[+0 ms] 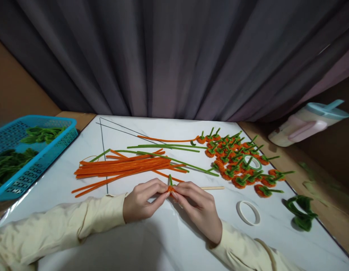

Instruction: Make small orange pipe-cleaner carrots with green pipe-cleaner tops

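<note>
My left hand (143, 201) and my right hand (198, 207) meet at the middle of the white table (112, 241). Both pinch a small orange pipe-cleaner piece (171, 187) with a short green stem sticking up from it. A thin wooden stick (212, 188) lies just behind my right hand; whether it joins the piece I cannot tell. A bundle of straight orange pipe cleaners (123, 168) lies just beyond my left hand. Several finished orange pieces with green stems (236, 158) are heaped to the right.
A blue basket (36, 150) of green pipe cleaners stands at the left edge. Long green pipe cleaners (163, 147) lie behind the orange bundle. A white tape ring (248, 212) and a green coil (301, 212) lie at right. A pink jug (307, 122) lies beyond the table.
</note>
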Motion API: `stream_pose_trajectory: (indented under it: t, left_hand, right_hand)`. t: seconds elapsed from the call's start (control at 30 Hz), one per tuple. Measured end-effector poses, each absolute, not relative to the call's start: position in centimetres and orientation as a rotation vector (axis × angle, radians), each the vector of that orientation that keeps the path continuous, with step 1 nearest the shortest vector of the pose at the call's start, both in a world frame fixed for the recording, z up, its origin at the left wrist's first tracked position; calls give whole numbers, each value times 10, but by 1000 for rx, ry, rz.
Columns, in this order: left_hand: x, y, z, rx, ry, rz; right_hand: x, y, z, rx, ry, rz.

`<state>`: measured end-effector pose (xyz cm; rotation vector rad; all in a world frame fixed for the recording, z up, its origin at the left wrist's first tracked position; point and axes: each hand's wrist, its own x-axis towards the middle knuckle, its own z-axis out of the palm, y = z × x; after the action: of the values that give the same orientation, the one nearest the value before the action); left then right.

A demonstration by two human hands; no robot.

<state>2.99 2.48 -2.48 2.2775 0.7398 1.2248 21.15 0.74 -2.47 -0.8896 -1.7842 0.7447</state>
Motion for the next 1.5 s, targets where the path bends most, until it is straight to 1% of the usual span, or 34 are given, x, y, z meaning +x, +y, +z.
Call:
stream_pose_trajectory:
  t: [0.3, 0.73, 0.93, 1.13, 1.5]
  left_hand:
    - [31, 22, -24, 2334, 730, 1216]
    - [33, 23, -25, 2064, 882, 1161]
    - [34, 23, -24, 2210, 787, 1274]
    - [33, 23, -26, 2225, 775, 1296]
    - [34, 23, -21, 2229, 751, 1231]
  right_hand:
    - [212, 4, -23, -857, -1903, 631]
    - [214, 7, -22, -874, -1882, 657]
    - [212, 7, -22, -915, -1831, 658]
    - [210, 8, -21, -1025, -1728, 727]
    - [212, 9, -21, -913, -1836, 746]
